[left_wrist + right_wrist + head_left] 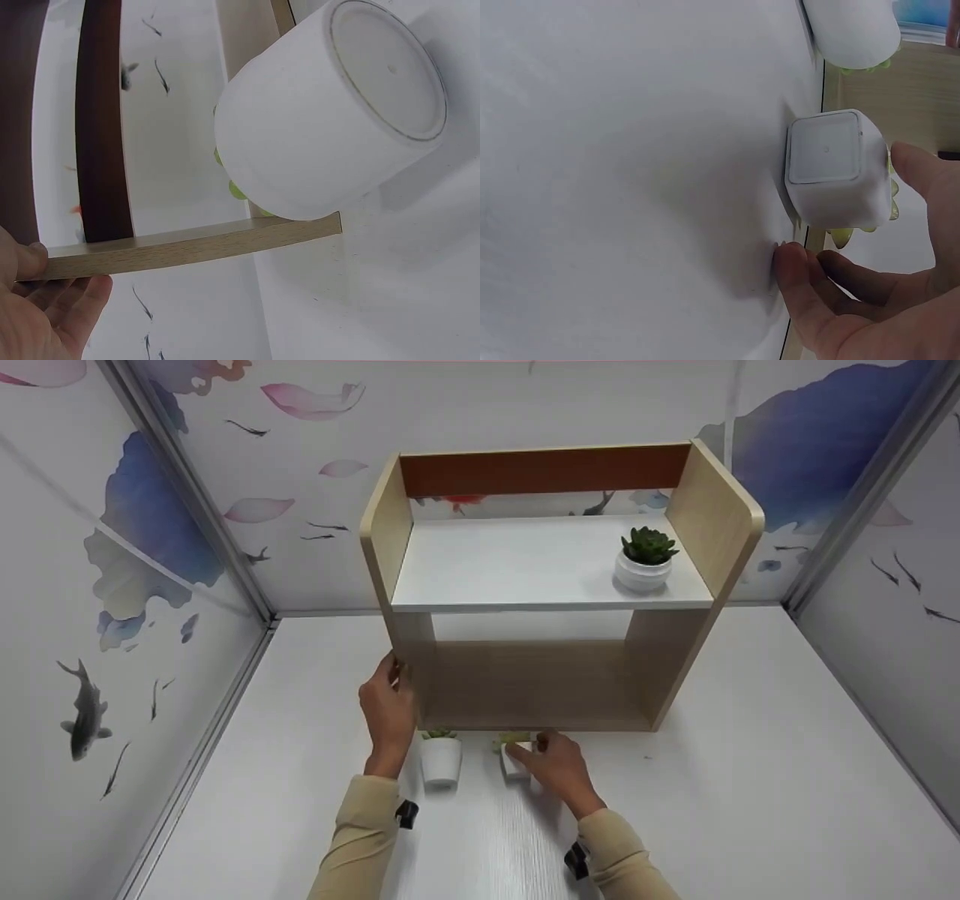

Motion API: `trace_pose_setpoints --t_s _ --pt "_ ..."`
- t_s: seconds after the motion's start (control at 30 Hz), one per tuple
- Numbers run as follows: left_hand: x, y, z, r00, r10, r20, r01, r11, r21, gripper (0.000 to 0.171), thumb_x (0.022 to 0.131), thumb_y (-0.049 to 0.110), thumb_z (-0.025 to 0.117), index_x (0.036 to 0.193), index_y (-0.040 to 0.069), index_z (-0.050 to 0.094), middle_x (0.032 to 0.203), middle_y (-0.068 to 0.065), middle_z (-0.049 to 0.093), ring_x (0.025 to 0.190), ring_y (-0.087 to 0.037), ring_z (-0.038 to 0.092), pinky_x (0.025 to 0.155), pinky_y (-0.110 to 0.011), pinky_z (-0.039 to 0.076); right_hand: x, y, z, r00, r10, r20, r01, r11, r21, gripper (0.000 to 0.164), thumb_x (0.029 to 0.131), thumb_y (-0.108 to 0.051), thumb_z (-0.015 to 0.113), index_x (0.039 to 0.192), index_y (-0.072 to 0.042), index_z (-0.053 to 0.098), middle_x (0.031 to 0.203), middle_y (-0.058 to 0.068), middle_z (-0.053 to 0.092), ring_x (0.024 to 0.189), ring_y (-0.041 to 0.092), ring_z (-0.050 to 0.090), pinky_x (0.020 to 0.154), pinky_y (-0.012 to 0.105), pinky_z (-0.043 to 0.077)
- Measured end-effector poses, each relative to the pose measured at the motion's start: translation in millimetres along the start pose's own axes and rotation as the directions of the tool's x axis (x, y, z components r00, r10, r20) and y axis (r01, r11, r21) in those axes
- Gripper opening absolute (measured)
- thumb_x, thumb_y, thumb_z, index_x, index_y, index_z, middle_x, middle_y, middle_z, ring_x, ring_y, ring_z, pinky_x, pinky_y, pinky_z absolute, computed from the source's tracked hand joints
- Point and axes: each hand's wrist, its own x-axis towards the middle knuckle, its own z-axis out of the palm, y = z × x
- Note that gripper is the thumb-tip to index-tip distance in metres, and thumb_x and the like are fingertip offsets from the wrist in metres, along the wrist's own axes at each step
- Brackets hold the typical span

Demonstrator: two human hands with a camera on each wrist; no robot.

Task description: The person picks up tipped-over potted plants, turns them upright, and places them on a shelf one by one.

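Observation:
A wooden two-tier shelf [544,682] stands on the white table. My left hand [388,712] grips the edge of its left side panel [187,250], thumb on one face and fingers on the other. In front lies a round white pot [441,761] with a green plant, its base [390,71] facing the left wrist camera. Beside it a squarish white pot [825,150] with a yellow-green plant [841,237] lies on its side. My right hand [559,769] spreads around this pot, thumb near its plant end; a gap shows between the pot and the lower fingertips [789,259].
A dark green succulent in a ribbed white pot [643,574] stands at the right of the upper board [510,559]. A reddish-brown back rail [544,471] spans the shelf's top. Printed walls [172,690] with metal edge strips enclose the white table [780,780].

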Motion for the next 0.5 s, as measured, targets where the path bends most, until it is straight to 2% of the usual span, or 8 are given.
trace_pose_setpoints --t_s 0.33,0.5 --pt "-0.8 -0.3 -0.2 1.0 -0.02 0.0 0.02 1.0 0.003 0.033 0.102 0.002 0.061 0.134 -0.003 0.064 0.124 -0.022 0.071 0.111 -0.033 0.071 0.09 -0.045 0.06 1.2 2.9 3.0 1.0 -0.013 -0.002 0.013 1.0 -0.008 0.061 0.092 -0.041 0.074 0.126 0.008 0.063 0.121 0.02 0.067 0.11 0.034 0.063 0.092 0.052 0.054" --pt "-0.5 -0.1 0.3 1.0 -0.025 0.002 0.025 1.0 0.005 0.033 0.102 0.003 0.06 0.135 -0.003 0.064 0.125 -0.022 0.07 0.112 -0.033 0.071 0.091 -0.044 0.06 1.3 3.1 4.1 0.999 -0.034 -0.002 0.034 0.999 -0.001 0.049 0.093 -0.039 0.074 0.115 0.005 0.066 0.106 0.014 0.067 0.092 0.025 0.059 0.077 0.042 0.053"
